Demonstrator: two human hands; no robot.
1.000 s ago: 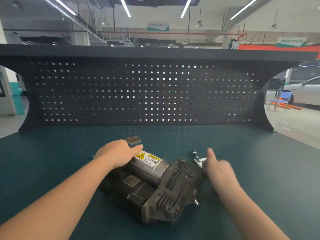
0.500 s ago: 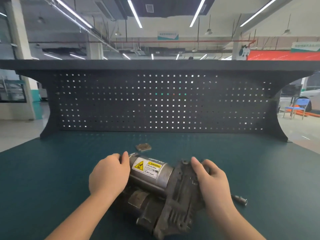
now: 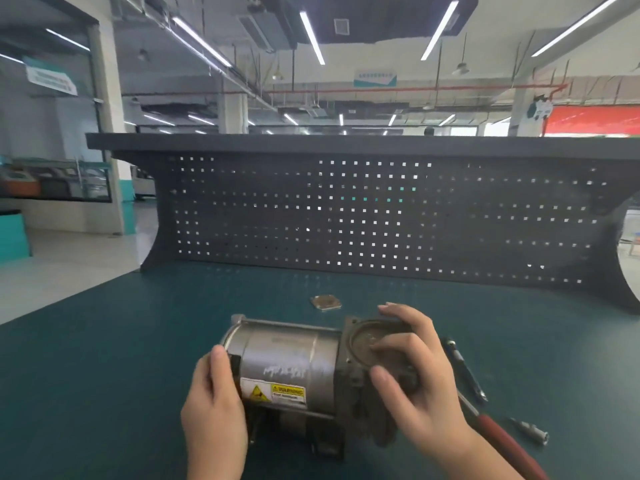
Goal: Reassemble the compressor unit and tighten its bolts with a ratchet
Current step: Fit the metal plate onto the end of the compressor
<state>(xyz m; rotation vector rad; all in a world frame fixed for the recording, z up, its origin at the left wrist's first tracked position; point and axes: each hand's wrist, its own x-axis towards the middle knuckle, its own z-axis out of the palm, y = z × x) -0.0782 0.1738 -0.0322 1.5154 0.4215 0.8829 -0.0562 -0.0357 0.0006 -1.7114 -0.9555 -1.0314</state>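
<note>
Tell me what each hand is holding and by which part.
Both hold the compressor unit. The left hand grips its silver cylinder end; the right hand grips the dark cast housing end, fingers over its round face.

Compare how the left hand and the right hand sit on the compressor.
The left hand grips the silver cylinder end of the compressor; the right hand holds the dark cast housing end. The left thumb points up; the right hand's fingers spread over the round face. Both hold the unit.

Both hands have turned the compressor crosswise (label now facing the person), revealing a red-handled ratchet.
</note>
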